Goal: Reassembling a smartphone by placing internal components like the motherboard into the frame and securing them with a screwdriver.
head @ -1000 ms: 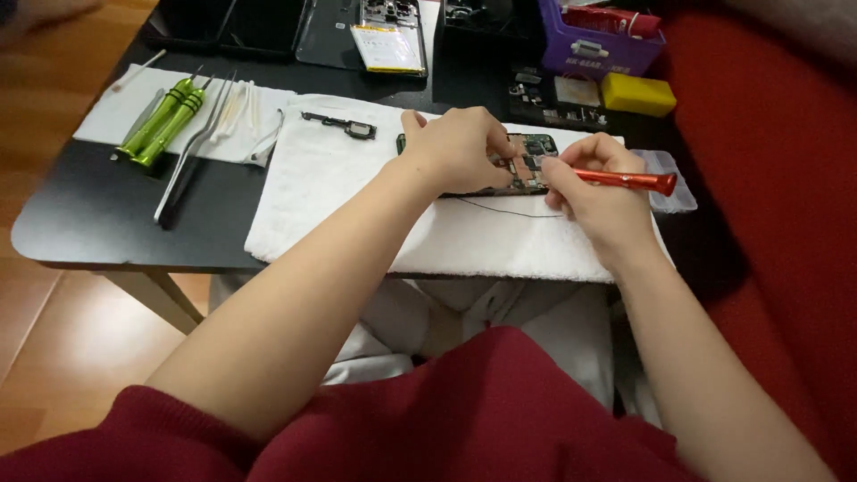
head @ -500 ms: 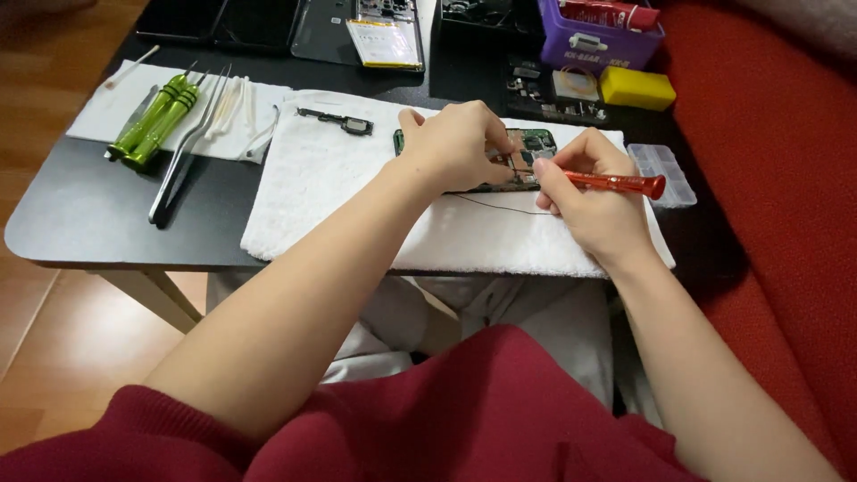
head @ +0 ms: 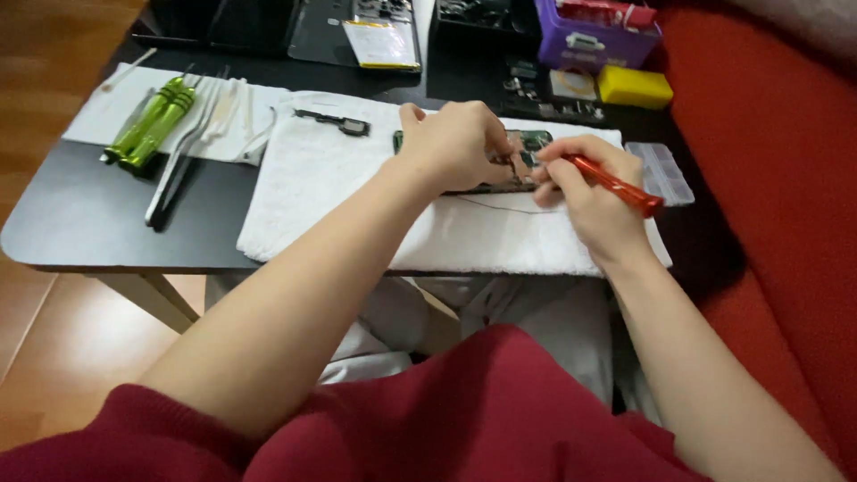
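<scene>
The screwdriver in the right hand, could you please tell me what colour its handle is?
Red: the screwdriver handle shows plainly in the head view, held in the right hand.

On the towel (head: 357,205) lies the circuit board (head: 533,140) (under both hands); screwdrivers (head: 147,122) at nine o'clock, parts box (head: 596,43) at one.

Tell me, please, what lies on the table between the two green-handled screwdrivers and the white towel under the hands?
In the head view, slim metal tweezers and pale pry tools lie between the green screwdrivers and the towel.
</scene>
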